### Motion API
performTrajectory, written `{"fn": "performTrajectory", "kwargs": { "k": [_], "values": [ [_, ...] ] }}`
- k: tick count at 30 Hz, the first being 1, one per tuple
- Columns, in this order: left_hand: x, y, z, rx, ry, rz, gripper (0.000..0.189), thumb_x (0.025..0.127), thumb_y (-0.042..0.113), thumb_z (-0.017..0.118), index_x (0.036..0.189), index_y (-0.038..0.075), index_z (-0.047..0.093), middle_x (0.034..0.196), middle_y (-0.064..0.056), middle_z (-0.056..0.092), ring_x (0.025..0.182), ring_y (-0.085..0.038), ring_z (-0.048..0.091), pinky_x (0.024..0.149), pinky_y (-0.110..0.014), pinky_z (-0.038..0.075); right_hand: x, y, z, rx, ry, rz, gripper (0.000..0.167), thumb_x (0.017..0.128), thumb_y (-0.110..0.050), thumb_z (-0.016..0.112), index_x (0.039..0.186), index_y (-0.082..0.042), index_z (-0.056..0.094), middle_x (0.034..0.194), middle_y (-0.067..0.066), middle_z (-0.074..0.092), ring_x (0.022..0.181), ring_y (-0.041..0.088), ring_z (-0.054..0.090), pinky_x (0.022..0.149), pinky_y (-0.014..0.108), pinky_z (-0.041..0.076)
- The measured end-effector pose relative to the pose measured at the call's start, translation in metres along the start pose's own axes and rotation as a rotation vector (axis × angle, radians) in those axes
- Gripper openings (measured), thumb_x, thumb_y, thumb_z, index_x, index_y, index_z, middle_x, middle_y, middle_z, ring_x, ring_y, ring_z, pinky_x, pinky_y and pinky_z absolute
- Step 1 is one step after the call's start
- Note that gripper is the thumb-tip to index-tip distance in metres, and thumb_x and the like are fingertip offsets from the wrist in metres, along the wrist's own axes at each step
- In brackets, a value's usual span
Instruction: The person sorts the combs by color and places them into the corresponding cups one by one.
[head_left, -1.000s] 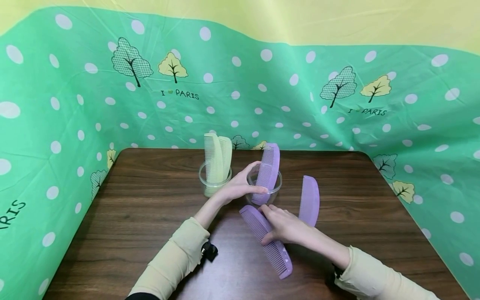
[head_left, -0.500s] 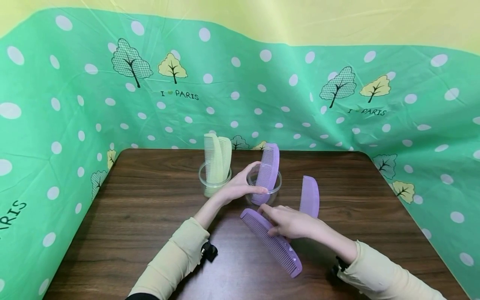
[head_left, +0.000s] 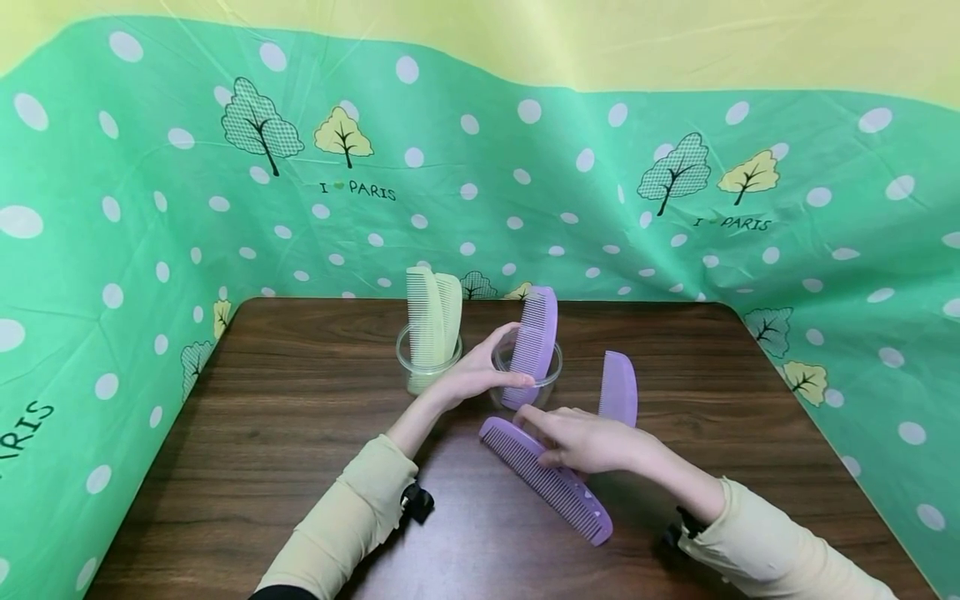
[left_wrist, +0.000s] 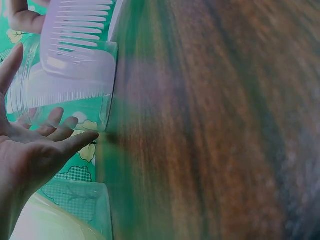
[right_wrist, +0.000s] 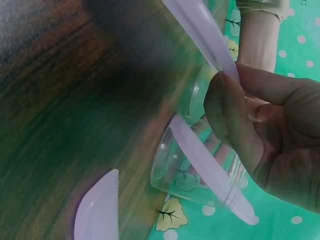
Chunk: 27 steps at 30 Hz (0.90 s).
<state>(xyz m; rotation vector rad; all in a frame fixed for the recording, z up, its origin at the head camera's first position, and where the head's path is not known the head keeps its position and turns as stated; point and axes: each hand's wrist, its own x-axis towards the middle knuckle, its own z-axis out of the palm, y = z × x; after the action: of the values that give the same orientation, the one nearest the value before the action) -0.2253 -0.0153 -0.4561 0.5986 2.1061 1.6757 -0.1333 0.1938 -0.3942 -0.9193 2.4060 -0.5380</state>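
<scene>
My left hand reaches round a clear jar, thumb on the near rim and fingers on the far side. Leaning upright inside that jar is a purple comb. In front of it, my right hand pinches a second purple comb between thumb and fingers, held slantwise with its teeth toward the left front. The right wrist view shows this held comb gripped along its back edge, apart from the jar. A third purple comb lies on the table behind the right hand, its lower end hidden.
Left of the left hand stands another clear jar holding light green combs. Both jars are toward the back of the dark wooden table. A green patterned cloth hangs behind and at the sides.
The held purple comb has swung, its near end shifting rightward and slightly upward, while the right hand moved a little right. The left hand stays at the jar.
</scene>
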Motion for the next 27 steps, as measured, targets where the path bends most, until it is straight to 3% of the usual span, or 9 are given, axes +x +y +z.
{"fn": "performTrajectory", "kwargs": {
  "k": [10, 18, 23, 27],
  "values": [
    [0.000, 0.000, 0.000, -0.018, -0.010, 0.017, 0.092, 0.085, 0.027, 0.085, 0.158, 0.034, 0.029, 0.158, -0.001, 0.046, 0.147, -0.020, 0.043, 0.122, -0.045, 0.036, -0.008, -0.001, -0.010, 0.055, -0.017, -0.064, 0.042, 0.097, -0.010, 0.070, 0.131, -0.024, 0.050, 0.079, -0.003, 0.055, 0.051, 0.010, 0.061, 0.049, 0.023, 0.051],
    [0.001, 0.000, 0.000, -0.054, -0.029, 0.039, 0.090, 0.086, 0.021, 0.083, 0.158, 0.031, 0.029, 0.155, -0.003, 0.049, 0.145, -0.025, 0.045, 0.122, -0.046, 0.036, -0.012, 0.001, -0.018, 0.089, 0.005, -0.077, 0.046, 0.098, -0.010, 0.068, 0.137, -0.024, 0.047, 0.082, -0.001, 0.056, 0.053, 0.013, 0.062, 0.051, 0.024, 0.053],
    [0.001, -0.001, 0.000, -0.053, -0.031, 0.063, 0.088, 0.088, 0.018, 0.081, 0.159, 0.027, 0.029, 0.157, -0.005, 0.047, 0.147, -0.025, 0.043, 0.124, -0.048, 0.033, -0.015, 0.003, -0.022, 0.132, 0.055, -0.103, 0.055, 0.099, -0.010, 0.067, 0.147, -0.019, 0.042, 0.087, 0.000, 0.061, 0.056, 0.010, 0.063, 0.051, 0.026, 0.055],
    [0.002, -0.002, 0.000, -0.062, -0.032, 0.087, 0.086, 0.089, 0.014, 0.077, 0.159, 0.025, 0.029, 0.159, -0.007, 0.044, 0.147, -0.027, 0.042, 0.124, -0.052, 0.031, -0.016, 0.003, -0.025, 0.146, 0.115, -0.129, 0.054, 0.099, -0.010, 0.067, 0.147, -0.017, 0.041, 0.089, 0.001, 0.060, 0.057, 0.008, 0.063, 0.051, 0.028, 0.056]
  ]
}}
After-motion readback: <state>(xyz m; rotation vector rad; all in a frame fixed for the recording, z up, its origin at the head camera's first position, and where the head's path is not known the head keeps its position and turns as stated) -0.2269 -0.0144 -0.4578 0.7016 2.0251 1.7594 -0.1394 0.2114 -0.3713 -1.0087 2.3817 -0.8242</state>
